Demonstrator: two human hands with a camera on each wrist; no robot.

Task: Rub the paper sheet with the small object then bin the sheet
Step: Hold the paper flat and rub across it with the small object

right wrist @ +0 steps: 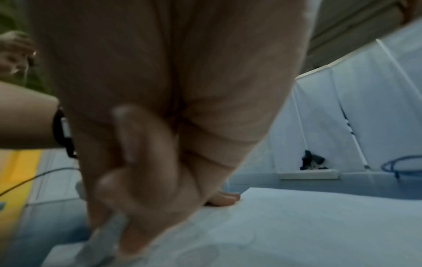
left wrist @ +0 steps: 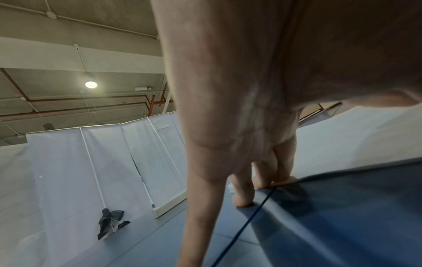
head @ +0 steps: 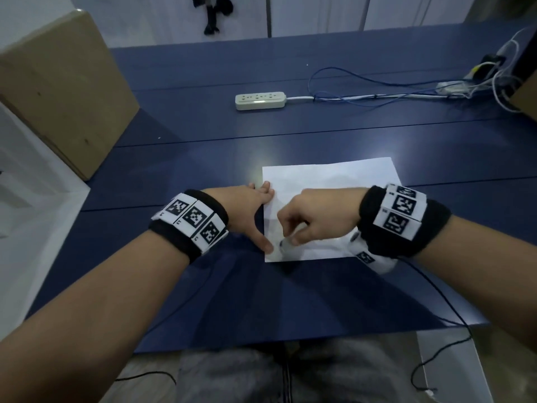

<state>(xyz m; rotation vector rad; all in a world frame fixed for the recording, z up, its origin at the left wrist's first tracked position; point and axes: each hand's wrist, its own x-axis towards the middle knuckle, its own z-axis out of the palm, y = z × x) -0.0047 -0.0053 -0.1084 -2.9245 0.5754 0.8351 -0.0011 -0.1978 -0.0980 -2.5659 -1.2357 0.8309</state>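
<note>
A white paper sheet (head: 331, 187) lies flat on the blue table (head: 203, 126), near its front edge. My left hand (head: 255, 210) lies spread on the sheet's left edge, straight fingers (left wrist: 243, 191) and thumb pressing it down. My right hand (head: 293, 231) is curled over the sheet's near left corner and pinches a small whitish object (head: 283, 245) against the paper. In the right wrist view the small grey-white object (right wrist: 107, 233) sticks out below my curled fingers (right wrist: 141, 162) onto the sheet (right wrist: 297, 225), blurred.
A cardboard box (head: 64, 91) stands at the table's left. A white power strip (head: 260, 100) with blue and white cables (head: 377, 96) lies at the back, running to the right. Thin black wires (head: 447, 309) trail from my wrists over the front edge.
</note>
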